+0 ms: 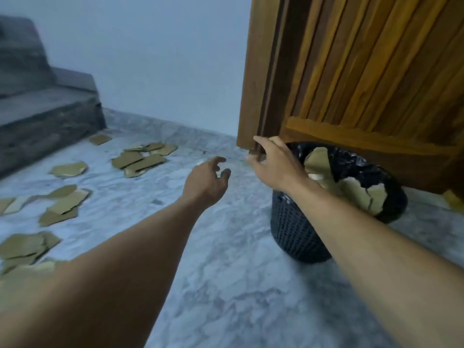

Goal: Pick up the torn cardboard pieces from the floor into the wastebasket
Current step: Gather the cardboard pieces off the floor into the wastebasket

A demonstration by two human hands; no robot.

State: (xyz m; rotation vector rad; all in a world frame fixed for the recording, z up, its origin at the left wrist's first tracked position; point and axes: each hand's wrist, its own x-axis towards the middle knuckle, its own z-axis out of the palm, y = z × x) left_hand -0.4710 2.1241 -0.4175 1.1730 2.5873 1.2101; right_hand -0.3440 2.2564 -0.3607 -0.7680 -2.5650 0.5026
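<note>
Hands empty at the wastebasket (296,234), scraps waiting on the floor (226,272)

From my seat I saw the wastebasket tucked under the bottom corner of the wooden door (351,71), its black liner (351,162) folded over the rim. I judged it had been set there to stand close to the mess yet out of the walkway. Several torn pieces (361,194) already lay inside it, leaning against the liner.

The right hand (273,162) hung just over the near-left part of the wastebasket's rim. Its fingers (259,144) were apart and loosely extended, their tips against or just short of the door's edge; which, I could not tell. It held nothing I could make out, and I took that pose for a hand over the drop point.

The left hand (208,182) hovered to the left of the wastebasket, above bare floor, fingers (218,160) loosely curled and apart, gripping nothing. I read it as reaching out for the next load.

The cardboard pieces (140,159) to be collected lay scattered further left of the wastebasket, well apart from both hands. The nearest cluster sat beyond the left fingertips, with more heaps trailing toward the grey step (37,116) at the far left. None touched a finger. By my reckoning the job was in its early part, with most of the scraps on the floor
</note>
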